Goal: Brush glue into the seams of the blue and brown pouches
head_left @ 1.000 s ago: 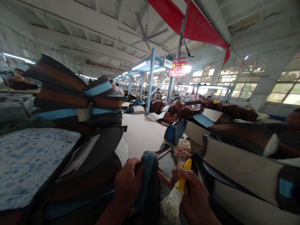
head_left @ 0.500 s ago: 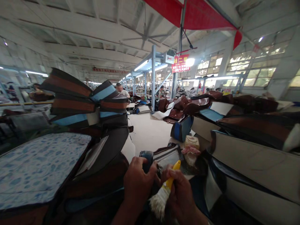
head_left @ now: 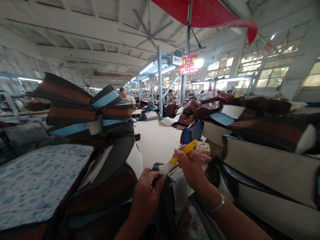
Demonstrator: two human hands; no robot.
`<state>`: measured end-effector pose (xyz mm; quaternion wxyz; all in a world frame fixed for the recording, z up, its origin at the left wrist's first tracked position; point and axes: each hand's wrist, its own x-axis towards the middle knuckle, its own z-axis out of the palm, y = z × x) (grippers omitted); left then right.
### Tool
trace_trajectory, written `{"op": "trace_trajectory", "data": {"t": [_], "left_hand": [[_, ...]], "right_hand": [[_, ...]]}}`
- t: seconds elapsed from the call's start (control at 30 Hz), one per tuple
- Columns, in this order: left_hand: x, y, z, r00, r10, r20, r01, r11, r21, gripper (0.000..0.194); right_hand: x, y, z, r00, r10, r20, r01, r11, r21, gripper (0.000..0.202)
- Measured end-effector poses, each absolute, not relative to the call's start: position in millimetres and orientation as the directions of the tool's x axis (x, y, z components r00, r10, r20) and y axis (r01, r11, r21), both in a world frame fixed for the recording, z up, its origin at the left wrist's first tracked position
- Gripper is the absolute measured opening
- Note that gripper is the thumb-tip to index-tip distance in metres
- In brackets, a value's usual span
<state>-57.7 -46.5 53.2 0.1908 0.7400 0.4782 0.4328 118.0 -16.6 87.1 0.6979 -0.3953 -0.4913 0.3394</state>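
Note:
My right hand [head_left: 193,168] is closed around the yellow handle of a paintbrush [head_left: 185,151]. The brush slants down to the left, its pale bristles touching or just over the edge of a dark bag piece [head_left: 168,195]. My left hand [head_left: 147,191] pinches that edge between thumb and fingers, beside the bristle tips. A light grey panel of the piece hangs below my right hand. Partly hidden behind the right hand is a cream-coloured block or tub [head_left: 203,147] with something pink at its base.
Brown-striped dark bag parts [head_left: 71,111] are piled at left, above a blue-patterned panel [head_left: 42,183]. More beige-lined bag parts [head_left: 270,166] are stacked at right. A pale tabletop [head_left: 156,136] lies ahead, with brown leather bags [head_left: 186,120] beyond. A person [head_left: 127,96] sits farther back.
My right hand has risen and swung the brush, so its bristles have gone from pointing down near my wrist to the bag piece's edge by my left fingers. The view has shifted slightly.

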Motion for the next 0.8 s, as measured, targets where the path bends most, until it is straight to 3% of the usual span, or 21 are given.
{"op": "trace_trajectory", "data": {"t": [0.17, 0.3, 0.4, 0.6, 0.73, 0.8], "left_hand": [[-64.5, -43.3, 50.0, 0.152, 0.88, 0.45, 0.541, -0.455, 0.707, 0.027], [-66.3, -43.0, 51.0, 0.145, 0.888, 0.437, 0.559, -0.438, 0.704, 0.029], [-66.9, -42.3, 51.4, 0.151, 0.894, 0.421, 0.563, -0.428, 0.707, 0.03], [-80.9, -45.6, 32.2, 0.066, 0.928, 0.366, 0.526, -0.344, 0.778, 0.034], [-85.3, -53.7, 0.0, -0.062, 0.955, 0.289, 0.204, -0.271, 0.941, 0.046], [-82.7, -57.0, -12.7, -0.141, 0.962, 0.235, 0.02, -0.235, 0.972, 0.065]], "right_hand": [[119.5, -18.7, 98.8, 0.299, 0.757, 0.581, 0.181, 0.552, -0.814, 0.022], [116.7, -27.1, 94.8, 0.091, 0.619, 0.78, 0.41, 0.69, -0.596, 0.019], [112.6, -28.7, 90.2, 0.018, 0.549, 0.836, 0.462, 0.737, -0.494, 0.014], [117.3, -43.2, 74.2, 0.144, 0.655, 0.742, 0.304, 0.684, -0.663, 0.015], [138.7, -68.0, 42.2, 0.4, 0.758, 0.515, 0.057, 0.54, -0.84, 0.02], [153.4, -85.7, 25.4, 0.507, 0.779, 0.369, -0.108, 0.482, -0.869, 0.023]]}}
